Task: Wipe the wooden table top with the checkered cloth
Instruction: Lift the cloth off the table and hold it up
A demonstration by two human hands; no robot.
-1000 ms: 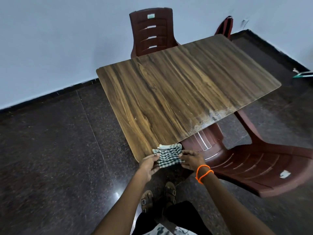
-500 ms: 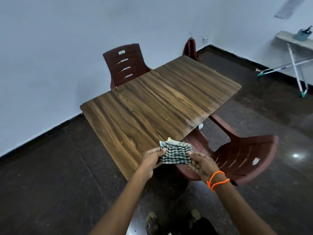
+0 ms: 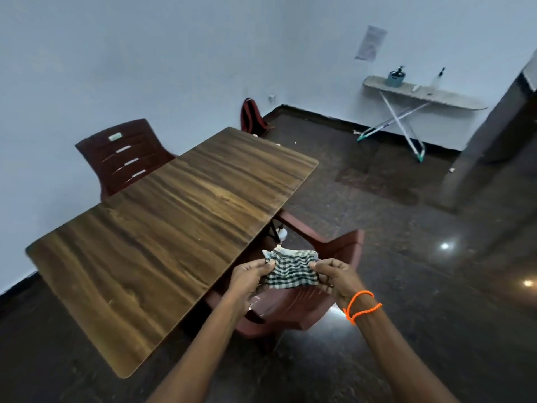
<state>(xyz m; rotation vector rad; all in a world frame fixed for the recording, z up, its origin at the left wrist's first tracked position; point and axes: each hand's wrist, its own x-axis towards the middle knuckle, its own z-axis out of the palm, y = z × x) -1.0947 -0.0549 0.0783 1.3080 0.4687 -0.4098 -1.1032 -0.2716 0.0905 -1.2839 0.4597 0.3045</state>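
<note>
Checkered cloth [image 3: 292, 271], folded, is pinched between my left hand [image 3: 252, 274] and right hand [image 3: 334, 275], just beside the wooden worktop [image 3: 162, 228] edge.

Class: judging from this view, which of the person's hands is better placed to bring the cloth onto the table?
Probably the left hand: it grips the checkered cloth on the side nearest the table; the right hand is farther away.
</note>
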